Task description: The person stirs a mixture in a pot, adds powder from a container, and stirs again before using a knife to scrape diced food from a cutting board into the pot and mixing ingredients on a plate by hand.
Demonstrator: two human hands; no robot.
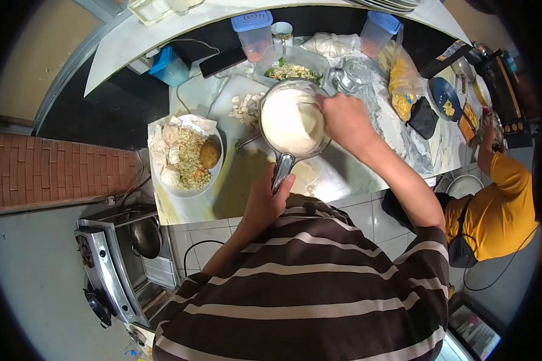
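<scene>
My left hand (270, 201) is wrapped round the dark handle of a saucepan (285, 161), which is held over the near part of the counter. Thick, creamy white mixture (289, 120) fills much of the pan, with swirl marks on its surface. At the pan's right rim my right hand (345, 120) is closed, fingertips reaching over the edge; what it grips is hidden. Pale cut cubes (246, 109) lie on a white board just left of the pan. Behind it stands a clear plastic tub (319, 62) of chopped vegetables.
A white plate (218, 170) with shredded vegetables, pale pieces and a brown lump is at left. Lidded containers (253, 39), a glass bowl (356, 73) and bagged yellow food (403, 84) line the back. A co-worker in a yellow shirt (500, 198) stands at right, near a dark pan (444, 96).
</scene>
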